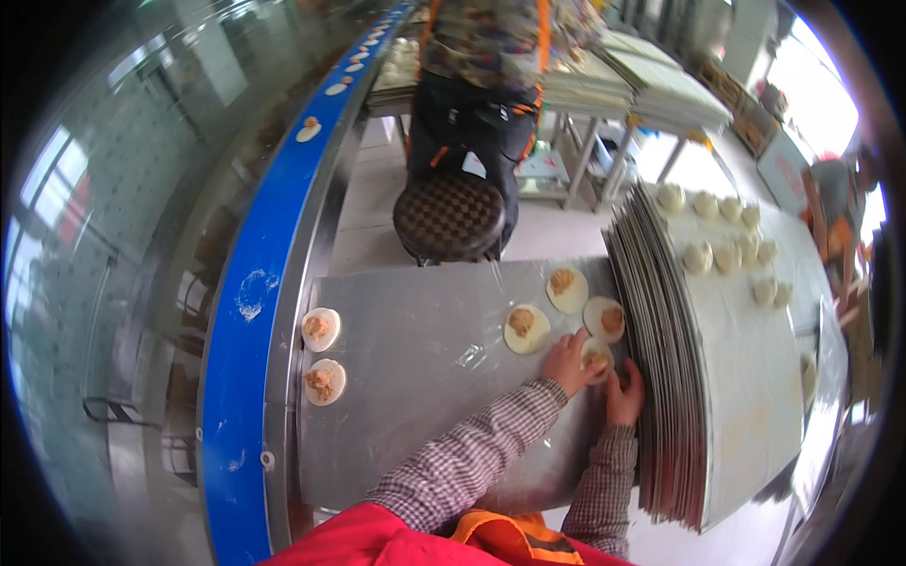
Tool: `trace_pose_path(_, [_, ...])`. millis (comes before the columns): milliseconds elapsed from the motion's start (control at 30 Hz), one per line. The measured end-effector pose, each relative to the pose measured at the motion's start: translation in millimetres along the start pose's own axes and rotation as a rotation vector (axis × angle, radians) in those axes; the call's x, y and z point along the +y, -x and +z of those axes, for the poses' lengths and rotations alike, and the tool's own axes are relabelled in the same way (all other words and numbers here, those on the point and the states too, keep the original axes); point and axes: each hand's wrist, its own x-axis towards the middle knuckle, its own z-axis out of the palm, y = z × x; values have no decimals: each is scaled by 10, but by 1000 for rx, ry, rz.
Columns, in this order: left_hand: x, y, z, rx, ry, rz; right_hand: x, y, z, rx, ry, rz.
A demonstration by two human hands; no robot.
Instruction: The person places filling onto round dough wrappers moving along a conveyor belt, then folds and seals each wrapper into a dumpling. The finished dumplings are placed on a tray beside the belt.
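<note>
A filled dough wrapper [597, 352] lies near the right side of the metal work table [417, 339]. My left hand [568, 366] is on it, fingers and thumb at its left and lower rim. Just to the right, my right hand [625, 396] has thumb and forefinger apart beside that wrapper, with nothing visible between them. Three more flat wrappers with minced filling lie close by: an upper one [568, 291], a left one [527, 330] and a right one [604, 320]. At the table's left edge are two others, an upper wrapper [321, 330] and a lower wrapper [325, 383].
A blue conveyor belt [265, 226] carrying filled wrappers runs along the left. On the right stands a tall stack of trays [743, 368] topped with shaped dough buns [727, 257]. Ahead are a round checkered stool [449, 216] and a person [481, 106]; another person [839, 205] is far right.
</note>
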Motion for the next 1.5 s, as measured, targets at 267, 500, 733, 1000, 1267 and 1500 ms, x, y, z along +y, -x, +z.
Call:
trace_pose_path(267, [-754,578,-2054,48,643,-272,-552,706,331,-153,22,-398])
trace_pose_path(500, [-1613,1314,-3875,487,503,-559,-1183,1644,1376,-661,50,-418])
trace_pose_path(733, [-2159,1378,-4914,507,274,-690,-1466,2061,1967,-973,41,-486])
trace_pose_path(1000, [-3031,702,-5417,645,-73,-674,-1163,2022,2168,-889,81,-256])
trace_pose_path(1267, [-3223,-159,-5635,752,-375,-546,-1160,1988,2182,-880,-89,-9])
trace_pose_path(1500, [-3269,-238,-5583,535,-517,-648,-1220,1961,2192,-892,-52,-59])
